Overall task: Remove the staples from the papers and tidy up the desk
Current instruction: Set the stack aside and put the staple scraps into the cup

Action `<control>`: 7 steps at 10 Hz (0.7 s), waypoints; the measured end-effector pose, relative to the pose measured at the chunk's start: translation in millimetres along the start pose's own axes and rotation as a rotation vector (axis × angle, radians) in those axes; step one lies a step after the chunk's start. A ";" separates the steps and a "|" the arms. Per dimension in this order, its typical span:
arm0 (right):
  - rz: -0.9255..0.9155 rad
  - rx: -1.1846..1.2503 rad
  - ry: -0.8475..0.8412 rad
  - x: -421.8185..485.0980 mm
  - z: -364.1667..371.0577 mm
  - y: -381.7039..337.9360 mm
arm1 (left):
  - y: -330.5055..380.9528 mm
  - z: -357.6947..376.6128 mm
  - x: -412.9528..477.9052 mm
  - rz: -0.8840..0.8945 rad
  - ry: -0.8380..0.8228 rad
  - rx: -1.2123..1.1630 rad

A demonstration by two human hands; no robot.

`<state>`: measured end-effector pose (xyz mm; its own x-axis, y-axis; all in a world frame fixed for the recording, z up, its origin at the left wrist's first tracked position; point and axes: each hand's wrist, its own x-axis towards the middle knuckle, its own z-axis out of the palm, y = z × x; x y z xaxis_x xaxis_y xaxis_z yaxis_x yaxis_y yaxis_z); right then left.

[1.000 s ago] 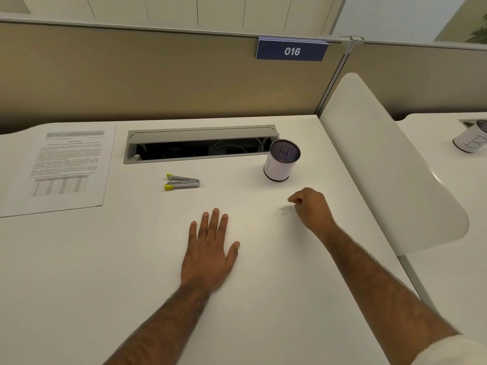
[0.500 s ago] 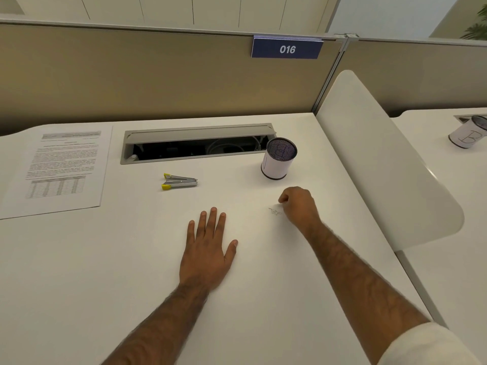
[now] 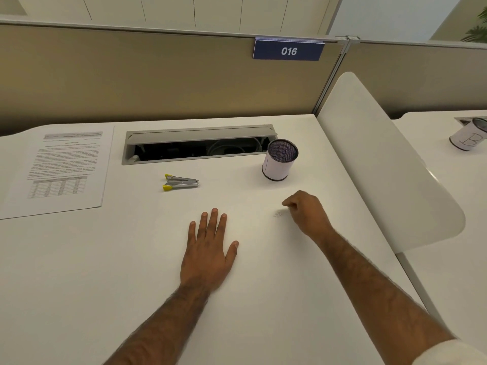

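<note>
- As the papers point(image 3: 63, 167) lie in one squared stack at ten o'clock from the left hand point(image 3: 208, 248), with no staple that we can make out at this size, we judge the pulling step done or nearly so.
- Remover point(image 3: 180, 182): set down at eleven o'clock from the left hand, touched by neither hand.
- Staples point(image 3: 277, 214): a small loose heap on the desk point(image 3: 118, 272), at two o'clock from the left hand and just beside the right hand point(image 3: 307, 214).
- Left hand: flat, palm down, fingers straight, resting on the desk and grasping nothing.
- Right hand: fingers curled at the heap. We cannot tell whether they pinch a staple.
- Left to do, in our judgement: gather the staples, probably into the cup point(image 3: 280, 160) at twelve o'clock from the right hand, and put the remover away.
- Surface: smooth and white. Thin staples on it look fiddly to lift.
- An open cable tray point(image 3: 197, 146) sits at twelve o'clock.
- Room: a tan partition point(image 3: 131, 83) carries plate 016 point(image 3: 288, 50). A white divider point(image 3: 382, 167) stands at three o'clock, with a second cup point(image 3: 467, 138) on the next desk beyond it.
</note>
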<state>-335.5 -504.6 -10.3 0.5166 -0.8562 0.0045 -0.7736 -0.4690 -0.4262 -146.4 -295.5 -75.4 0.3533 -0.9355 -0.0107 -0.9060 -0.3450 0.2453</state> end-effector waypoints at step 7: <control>-0.048 -0.291 -0.170 0.8 18.1 -39.6 | 0.2 0.7 1.0 -0.003 -0.006 0.017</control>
<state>-297.7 -482.8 -9.8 0.5894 -0.7950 -0.1431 -0.8068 -0.5708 -0.1525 -146.4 -296.5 -76.1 0.3543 -0.9350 -0.0170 -0.9089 -0.3485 0.2291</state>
